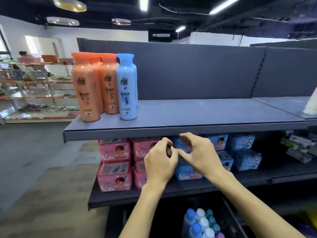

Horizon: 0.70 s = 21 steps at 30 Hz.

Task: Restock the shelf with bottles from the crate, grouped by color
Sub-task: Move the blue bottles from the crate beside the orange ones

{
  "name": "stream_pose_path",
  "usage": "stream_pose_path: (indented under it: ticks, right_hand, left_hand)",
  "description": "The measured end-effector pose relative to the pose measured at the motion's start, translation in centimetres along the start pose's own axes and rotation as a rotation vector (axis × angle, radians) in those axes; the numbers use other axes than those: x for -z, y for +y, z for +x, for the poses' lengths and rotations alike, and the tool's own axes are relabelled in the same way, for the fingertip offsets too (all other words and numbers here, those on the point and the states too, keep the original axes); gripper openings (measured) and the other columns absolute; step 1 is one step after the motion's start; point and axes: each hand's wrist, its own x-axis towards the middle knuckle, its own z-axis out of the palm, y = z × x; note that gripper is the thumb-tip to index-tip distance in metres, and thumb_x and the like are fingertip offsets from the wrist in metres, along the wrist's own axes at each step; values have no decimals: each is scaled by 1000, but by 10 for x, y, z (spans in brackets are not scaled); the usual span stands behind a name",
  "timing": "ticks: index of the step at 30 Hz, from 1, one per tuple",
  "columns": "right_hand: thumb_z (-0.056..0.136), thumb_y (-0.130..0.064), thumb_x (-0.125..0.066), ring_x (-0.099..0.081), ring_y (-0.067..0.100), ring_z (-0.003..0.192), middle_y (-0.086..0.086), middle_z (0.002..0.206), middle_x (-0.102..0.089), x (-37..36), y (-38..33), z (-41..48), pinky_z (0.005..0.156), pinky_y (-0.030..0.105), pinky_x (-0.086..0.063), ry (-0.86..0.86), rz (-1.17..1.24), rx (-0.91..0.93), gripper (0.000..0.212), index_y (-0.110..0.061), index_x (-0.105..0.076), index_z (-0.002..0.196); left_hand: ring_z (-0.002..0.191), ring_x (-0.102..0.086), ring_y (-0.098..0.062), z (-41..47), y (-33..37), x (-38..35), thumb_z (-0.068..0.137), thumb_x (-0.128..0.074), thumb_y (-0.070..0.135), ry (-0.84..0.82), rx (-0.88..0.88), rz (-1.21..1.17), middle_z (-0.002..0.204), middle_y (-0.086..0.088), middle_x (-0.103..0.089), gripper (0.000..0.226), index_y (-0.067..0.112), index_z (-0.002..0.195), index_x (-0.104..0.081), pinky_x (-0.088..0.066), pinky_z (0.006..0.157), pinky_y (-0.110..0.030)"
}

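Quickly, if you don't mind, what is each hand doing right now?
Left hand: closed, fingers curled, holding nothing visible.
Right hand: open, fingers loosely bent, holding nothing.

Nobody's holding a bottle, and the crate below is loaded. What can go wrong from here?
1. The front orange bottle stands close to the left end and front edge of the shelf. A bump while placing neighbours could tip it off.
2. The crate bottles are blue, white and teal, mixed and packed tight. A hurried grab may take the wrong colour or drag out a neighbour.
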Motion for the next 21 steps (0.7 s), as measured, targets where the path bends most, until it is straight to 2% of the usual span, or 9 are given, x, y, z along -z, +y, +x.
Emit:
stream_pose_path:
  ticks: [5,8,12,16,21]
  right_hand:
    - [78,-31,-82,-68,13,109,-2,115,-73,-34,62,-68,96,37,-53,-217,-18,-181,51,-16,-65,124]
    - [77,-31,-82,-68,17,108,1,115,-73,-55,101,-110,96,37,-53,-346,-48,-330,51,-14,-66,122]
    - [74,-33,-79,-69,22,103,0,107,-74,-80,149,-164,88,35,-54,-526,-91,-506,44,-19,-67,113]
    - [78,-31,-76,-66,26,106,4,109,-71,-99,179,-209,87,34,-52,-693,-115,-593,47,-13,-64,119]
    - [78,-35,-69,-62,31,95,9,102,-66,-133,200,-253,78,37,-52,-889,-137,-643,34,-13,-60,103]
  left_hand:
    - [70,-58,-15,-89,-38,-57,83,-53,33,-291,61,82,70,6,-57,9,25,86,-53,-48,62,-36]
    - [73,-60,-17,-133,-58,-79,82,-53,32,-433,76,159,73,6,-58,8,25,87,-51,-47,62,-35]
    - [73,-60,-18,-176,-81,-97,80,-53,31,-552,121,218,75,5,-60,10,24,87,-52,-48,61,-36]
    - [73,-59,-18,-204,-96,-109,82,-52,30,-647,184,239,78,6,-60,8,26,89,-51,-48,62,-35]
    - [73,-57,-19,-225,-109,-122,84,-52,27,-700,228,256,79,6,-61,6,25,89,-52,-45,61,-33]
